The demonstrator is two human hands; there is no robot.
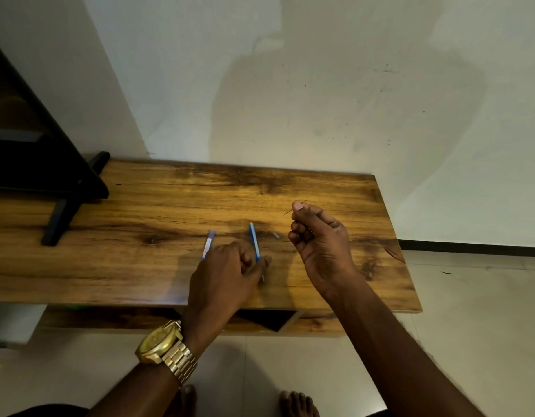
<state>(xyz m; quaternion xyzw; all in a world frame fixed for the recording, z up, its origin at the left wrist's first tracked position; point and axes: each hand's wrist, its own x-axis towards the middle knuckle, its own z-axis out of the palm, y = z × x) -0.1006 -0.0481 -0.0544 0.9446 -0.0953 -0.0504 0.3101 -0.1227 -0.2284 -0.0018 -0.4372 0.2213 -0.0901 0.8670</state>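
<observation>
A blue pen [254, 240] lies on the wooden table [158, 212]. My left hand [227, 275], with a gold watch on its wrist, pinches the pen's near end between thumb and forefinger, and the metal tip pokes out below the finger. My right hand [319, 242] is raised just right of the pen. It pinches a thin dark refill [295, 207] between thumb and fingers. A second blue and white pen piece [208, 244] lies left of my left hand. A small pale piece [276, 235] lies between the pen and my right hand.
A black stand [55, 182] with slanted legs occupies the table's left end. A white wall runs behind the table. The table's right edge is near my right hand, with tiled floor [471, 311] beyond. An open shelf [269, 320] sits under the tabletop.
</observation>
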